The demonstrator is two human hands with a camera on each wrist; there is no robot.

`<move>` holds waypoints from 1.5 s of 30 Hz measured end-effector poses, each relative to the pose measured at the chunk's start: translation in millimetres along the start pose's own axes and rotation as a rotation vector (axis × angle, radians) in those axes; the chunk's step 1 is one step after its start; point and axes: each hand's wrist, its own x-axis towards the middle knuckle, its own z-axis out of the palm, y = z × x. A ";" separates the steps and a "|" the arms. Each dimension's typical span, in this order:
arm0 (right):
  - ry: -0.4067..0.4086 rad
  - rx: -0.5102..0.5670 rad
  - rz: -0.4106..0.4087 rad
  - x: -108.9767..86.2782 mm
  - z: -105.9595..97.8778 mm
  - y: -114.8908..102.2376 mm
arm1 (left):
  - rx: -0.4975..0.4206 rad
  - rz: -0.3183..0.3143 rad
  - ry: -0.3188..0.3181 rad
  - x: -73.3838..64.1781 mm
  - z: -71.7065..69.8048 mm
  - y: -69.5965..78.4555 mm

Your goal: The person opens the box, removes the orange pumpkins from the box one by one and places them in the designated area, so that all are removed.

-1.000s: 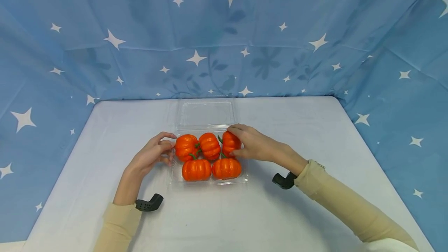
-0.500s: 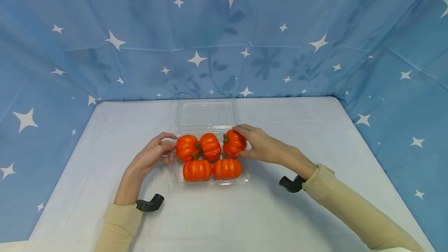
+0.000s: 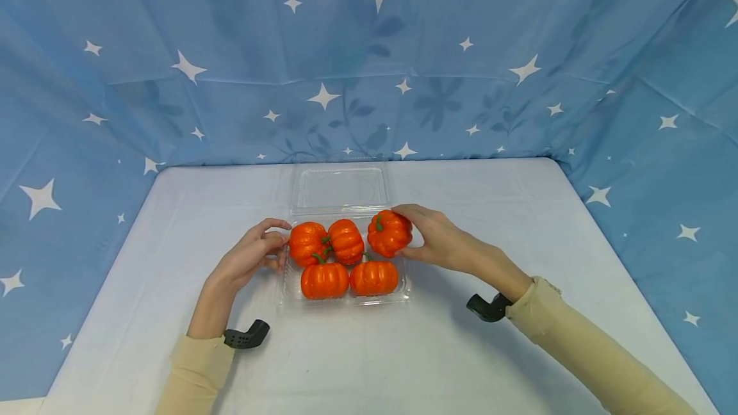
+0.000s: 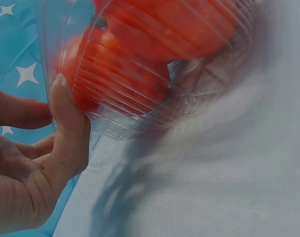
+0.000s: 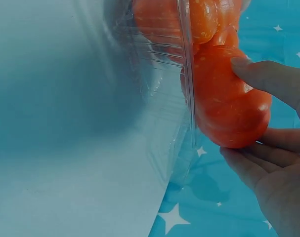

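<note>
Plainly, at the far left, a beige sleeve [image 3: 198,364] leads to the left hand [image 3: 249,255], whose thumb and curled fingers pinch the near-side edge of a clear container [image 3: 292,285]. Inside it, a ribbed orange pumpkin [image 3: 308,244] sits at the back left, beside that hand, with a second pumpkin [image 3: 325,282] in front. Behind them the lid [image 3: 341,187] lies folded open on the white table [image 3: 346,364]. Next come a middle back pumpkin [image 3: 347,241] and a front right pumpkin [image 3: 373,278]. Furthest right of the five, the tilted pumpkin [image 3: 389,234] (its green stem turned leftward) is clamped between the thumb and fingers of the right hand [image 3: 441,239], mostly above the rim at the container's back right corner.
</note>
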 end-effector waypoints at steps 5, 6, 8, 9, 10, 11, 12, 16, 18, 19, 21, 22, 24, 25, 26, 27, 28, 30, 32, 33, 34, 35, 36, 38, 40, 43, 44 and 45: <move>0.043 0.009 -0.013 -2.5 0.8 4.6 | 0.000 0.006 0.000 -0.1 -0.2 0.9; 0.054 0.014 -0.018 -2.9 1.2 6.2 | -0.001 0.006 0.001 -0.2 -0.4 1.0; 0.081 0.027 -0.032 -3.5 2.3 9.1 | 0.000 0.007 0.004 -0.4 -0.8 1.1; 0.095 0.038 -0.038 -3.8 2.7 10.5 | 0.000 0.007 0.007 -0.6 -1.0 1.2; 0.108 0.051 -0.044 -4.1 3.0 11.8 | 0.001 0.007 0.009 -0.7 -1.1 1.3; 0.119 0.065 -0.045 -4.3 3.2 12.9 | 0.002 0.007 0.012 -0.9 -1.1 1.5; 0.129 0.079 -0.047 -4.5 3.4 13.9 | 0.003 0.006 0.014 -1.1 -1.1 1.7; 0.148 0.138 -0.038 -4.5 3.7 18.1 | 0.005 0.000 0.021 -1.5 -1.0 2.6; 0.156 0.160 -0.028 -4.0 3.9 20.4 | 0.002 -0.004 0.022 -1.7 -1.1 3.1; 0.160 0.171 -0.019 -3.7 3.9 21.5 | 0.001 -0.003 0.020 -1.8 -1.2 3.3; 0.170 0.193 -0.004 -3.2 4.2 23.7 | -0.001 -0.001 0.017 -2.0 -1.2 3.8; 0.176 0.201 0.003 -2.9 4.3 24.9 | -0.002 0.001 0.016 -1.9 -1.2 3.8; 0.186 0.219 0.014 -2.6 4.4 26.8 | -0.005 0.003 0.014 -1.8 -0.8 4.2; 0.191 0.230 0.020 -2.4 4.6 27.9 | -0.006 0.005 0.012 -1.5 -0.7 3.9; 0.194 0.241 0.024 -2.5 4.7 28.9 | -0.007 0.005 0.012 -1.3 -0.5 3.7; 0.197 0.251 0.031 -2.6 4.8 29.9 | -0.007 0.005 0.009 -0.9 -0.5 3.2; 0.199 0.261 0.037 -2.8 4.8 30.8 | -0.008 0.003 0.010 -0.5 -0.2 2.8; 0.204 0.284 0.047 -3.0 5.1 32.8 | -0.010 0.000 0.010 0.2 0.1 1.6; 0.208 0.300 0.053 -3.2 5.2 34.7 | -0.007 0.001 0.006 0.5 0.2 0.6; 0.212 0.307 0.054 -3.2 5.4 36.0 | -0.008 0.000 0.006 0.5 0.5 0.3; 0.217 0.313 0.057 -3.2 5.5 37.2 | -0.009 -0.002 0.008 0.7 0.7 -0.1; 0.222 0.322 0.058 -3.1 5.4 38.6 | -0.008 -0.002 0.007 0.6 0.9 -0.3; 0.228 0.330 0.062 -3.0 5.6 40.1 | -0.007 -0.001 0.007 0.6 1.0 -0.4; 0.239 0.353 0.079 -2.6 5.7 43.0 | -0.007 -0.005 0.011 0.5 1.4 -0.6; 0.249 0.371 0.105 -2.4 5.7 46.2 | -0.005 -0.003 0.013 0.1 1.6 -0.4; 0.259 0.394 0.145 -1.6 5.1 50.1 | -0.002 0.000 0.014 -1.2 1.8 0.5; 0.261 0.400 0.155 -1.2 4.7 51.4 | -0.001 0.000 0.013 -1.7 1.8 0.8; 0.263 0.402 0.167 -0.8 4.2 52.7 | -0.002 0.000 0.014 -2.0 1.8 0.9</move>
